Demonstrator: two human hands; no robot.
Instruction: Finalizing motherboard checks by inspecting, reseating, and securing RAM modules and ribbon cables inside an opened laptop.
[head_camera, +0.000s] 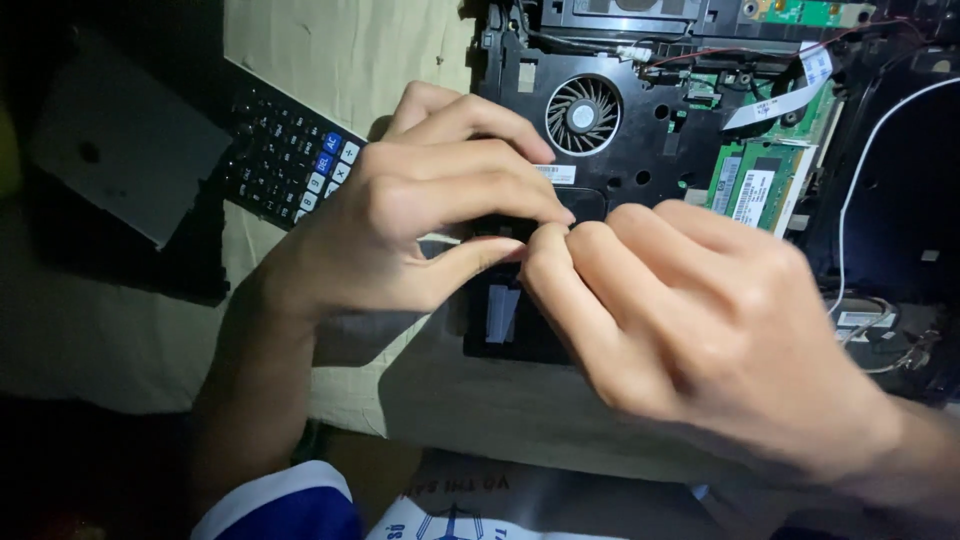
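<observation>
An opened laptop chassis (640, 150) lies at the upper right, showing a round cooling fan (582, 114), a green memory module (757, 186) and a white ribbon cable (790, 88). My left hand (420, 215) and my right hand (690, 310) meet over its front edge, fingertips pinched together at one spot. What they pinch is hidden behind the fingers. A flat black part with a white label (502, 315) lies just under the hands.
A dark calculator (285, 155) lies at the upper left beside a grey flat plate (125, 145). A thin white wire (870, 150) curves along the chassis's right side. Printed paper (455, 510) shows at the bottom edge, by my blue and white sleeve (285, 505).
</observation>
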